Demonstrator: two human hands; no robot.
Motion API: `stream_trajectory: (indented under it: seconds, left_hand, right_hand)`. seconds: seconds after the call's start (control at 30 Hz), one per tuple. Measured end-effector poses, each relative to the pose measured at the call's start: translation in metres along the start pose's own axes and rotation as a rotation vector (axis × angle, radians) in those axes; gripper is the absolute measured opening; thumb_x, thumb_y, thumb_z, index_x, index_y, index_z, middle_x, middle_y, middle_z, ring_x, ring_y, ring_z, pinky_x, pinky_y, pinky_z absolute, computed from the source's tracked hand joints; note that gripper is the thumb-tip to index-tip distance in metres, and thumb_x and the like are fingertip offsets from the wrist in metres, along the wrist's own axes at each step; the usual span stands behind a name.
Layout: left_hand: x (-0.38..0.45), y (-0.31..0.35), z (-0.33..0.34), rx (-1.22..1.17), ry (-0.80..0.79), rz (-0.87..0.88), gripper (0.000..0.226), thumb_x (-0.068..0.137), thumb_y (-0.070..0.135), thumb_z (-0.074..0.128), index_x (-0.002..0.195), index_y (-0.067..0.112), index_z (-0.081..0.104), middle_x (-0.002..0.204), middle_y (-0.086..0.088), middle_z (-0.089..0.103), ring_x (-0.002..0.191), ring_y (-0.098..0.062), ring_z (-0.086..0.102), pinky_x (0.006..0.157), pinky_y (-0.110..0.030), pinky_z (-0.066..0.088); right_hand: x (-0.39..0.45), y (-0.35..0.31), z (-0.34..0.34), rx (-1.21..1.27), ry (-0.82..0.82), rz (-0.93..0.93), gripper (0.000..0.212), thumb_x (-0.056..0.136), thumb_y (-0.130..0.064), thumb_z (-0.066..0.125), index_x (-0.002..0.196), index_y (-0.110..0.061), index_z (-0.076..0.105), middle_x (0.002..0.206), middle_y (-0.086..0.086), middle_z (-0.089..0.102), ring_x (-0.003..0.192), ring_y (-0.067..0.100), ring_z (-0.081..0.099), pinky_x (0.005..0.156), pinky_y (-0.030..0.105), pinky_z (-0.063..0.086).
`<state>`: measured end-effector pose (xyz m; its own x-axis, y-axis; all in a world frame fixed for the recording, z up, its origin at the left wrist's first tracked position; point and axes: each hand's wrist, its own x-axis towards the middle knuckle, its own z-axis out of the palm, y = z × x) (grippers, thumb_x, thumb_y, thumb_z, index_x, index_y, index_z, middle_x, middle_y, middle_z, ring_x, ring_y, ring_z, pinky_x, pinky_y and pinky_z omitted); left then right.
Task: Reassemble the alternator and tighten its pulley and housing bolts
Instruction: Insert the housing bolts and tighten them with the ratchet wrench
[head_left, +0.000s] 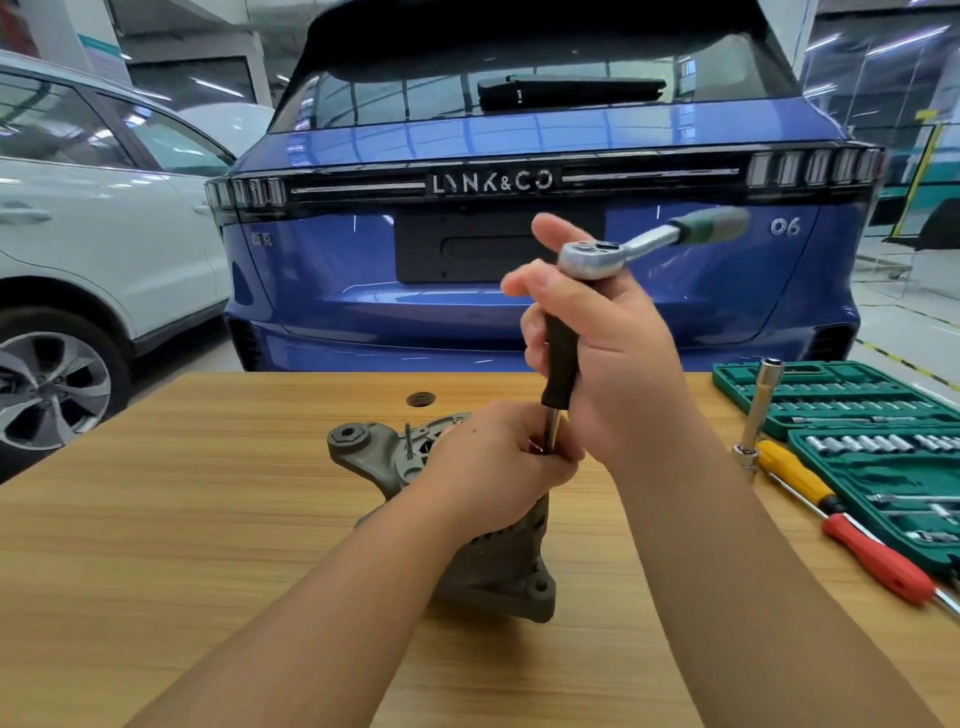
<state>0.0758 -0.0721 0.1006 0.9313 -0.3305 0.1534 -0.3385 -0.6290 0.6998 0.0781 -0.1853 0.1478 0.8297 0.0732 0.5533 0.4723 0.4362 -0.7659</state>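
The alternator (498, 566) stands on the wooden worktop (208, 519), near the middle, its grey metal housing upright with a mounting ear at the far left. The left hand (493, 462) rests on top of the housing, fingers curled round the lower metal shaft of a long extension bar (561, 364) where it meets the alternator. The right hand (608, 364) grips the black sleeve of that bar higher up, fingers wrapped round it, thumb and forefinger reaching up beside the head of the ratchet (644, 244). The ratchet sits on top of the bar, its green handle pointing to the far right.

On the right side of the worktop lies an open green socket case (878, 447) filled with sockets and bits. Just left of it, a long silver socket (756, 410) leans against the case. Beside that, a yellow-handled screwdriver (795, 480) and a red-handled screwdriver (878, 561) lie end to end toward the near right edge.

Beyond the worktop stands the rear of a blue car (519, 130), with a white car (104, 234) to its left.
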Motion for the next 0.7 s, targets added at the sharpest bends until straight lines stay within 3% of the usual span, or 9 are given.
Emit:
stream_trajectory:
  seconds: [0.13, 0.27, 0.33, 0.4, 0.43, 0.47, 0.53, 0.6, 0.7]
  left_hand:
    - [-0.001, 0.001, 0.000, -0.002, 0.001, 0.009, 0.010, 0.097, 0.027, 0.067, 0.088, 0.030, 0.071, 0.079, 0.001, 0.073, 0.067, -0.015, 0.063, 0.073, -0.039, 0.057]
    - [-0.005, 0.003, -0.001, 0.002, 0.010, 0.002, 0.015, 0.097, 0.028, 0.068, 0.082, 0.033, 0.066, 0.081, 0.001, 0.073, 0.078, -0.018, 0.069, 0.079, -0.037, 0.059]
    - [-0.005, 0.004, -0.001, -0.011, -0.004, 0.007, 0.010, 0.097, 0.025, 0.068, 0.087, 0.028, 0.069, 0.082, -0.003, 0.072, 0.080, -0.023, 0.068, 0.081, -0.043, 0.058]
    - [-0.005, 0.003, -0.002, -0.006, -0.013, 0.005, 0.009, 0.097, 0.025, 0.067, 0.090, 0.022, 0.072, 0.084, -0.007, 0.073, 0.079, -0.026, 0.067, 0.082, -0.047, 0.058]
    - [-0.004, 0.001, -0.002, -0.005, -0.012, 0.003, 0.009, 0.097, 0.024, 0.067, 0.089, 0.023, 0.071, 0.085, -0.008, 0.073, 0.078, -0.025, 0.067, 0.082, -0.046, 0.058]
    - [-0.003, -0.001, -0.002, -0.002, -0.005, 0.003, 0.008, 0.097, 0.024, 0.067, 0.089, 0.023, 0.069, 0.088, -0.008, 0.074, 0.079, -0.023, 0.068, 0.082, -0.042, 0.058]
    - [-0.001, -0.004, -0.002, 0.029, 0.009, 0.001, 0.007, 0.097, 0.026, 0.068, 0.090, 0.025, 0.068, 0.092, -0.006, 0.075, 0.080, -0.018, 0.068, 0.079, -0.035, 0.058]
    - [0.001, -0.006, 0.000, 0.048, 0.011, -0.002, 0.004, 0.096, 0.030, 0.069, 0.093, 0.027, 0.072, 0.087, 0.002, 0.075, 0.078, -0.015, 0.069, 0.080, -0.036, 0.061]
    - [0.003, -0.007, 0.002, 0.031, -0.009, 0.039, 0.006, 0.096, 0.029, 0.069, 0.093, 0.032, 0.073, 0.084, 0.007, 0.075, 0.072, -0.010, 0.068, 0.078, -0.039, 0.062]
  right_hand:
    - [0.002, 0.011, 0.005, -0.103, 0.001, -0.267, 0.038, 0.092, -0.007, 0.063, 0.123, -0.028, 0.058, 0.089, 0.015, 0.060, 0.060, 0.012, 0.051, 0.055, 0.026, 0.046]
    - [0.004, 0.017, 0.000, 0.013, -0.036, -0.270, 0.046, 0.097, 0.008, 0.052, 0.125, -0.027, 0.061, 0.080, 0.003, 0.065, 0.061, 0.008, 0.057, 0.054, 0.020, 0.049]
    - [0.008, 0.011, -0.004, 0.165, -0.151, -0.147, 0.037, 0.090, -0.011, 0.062, 0.124, -0.024, 0.061, 0.076, 0.005, 0.066, 0.055, 0.015, 0.055, 0.049, 0.025, 0.047]
    - [0.012, 0.005, -0.003, 0.220, -0.243, 0.000, 0.064, 0.064, -0.043, 0.085, 0.120, -0.023, 0.061, 0.073, 0.005, 0.067, 0.050, 0.018, 0.056, 0.048, 0.024, 0.046]
    - [0.012, 0.005, -0.003, 0.228, -0.253, 0.020, 0.073, 0.060, -0.056, 0.086, 0.119, -0.022, 0.062, 0.074, 0.005, 0.066, 0.051, 0.017, 0.056, 0.049, 0.024, 0.046]
    - [0.010, 0.007, -0.003, 0.224, -0.228, 0.010, 0.072, 0.063, -0.060, 0.084, 0.120, -0.021, 0.063, 0.076, 0.005, 0.065, 0.054, 0.016, 0.055, 0.051, 0.025, 0.047]
    - [0.003, 0.009, 0.001, 0.143, -0.119, -0.050, 0.055, 0.077, -0.051, 0.076, 0.120, -0.020, 0.063, 0.079, 0.002, 0.064, 0.059, 0.014, 0.055, 0.055, 0.024, 0.048]
    - [-0.004, 0.010, 0.008, -0.021, -0.003, -0.116, 0.045, 0.082, -0.045, 0.070, 0.117, -0.019, 0.061, 0.073, -0.005, 0.061, 0.059, 0.010, 0.052, 0.056, 0.021, 0.047]
    - [-0.002, 0.005, 0.009, -0.198, 0.166, -0.126, 0.023, 0.088, -0.035, 0.073, 0.098, -0.015, 0.068, 0.062, -0.009, 0.053, 0.054, 0.007, 0.045, 0.051, 0.019, 0.041]
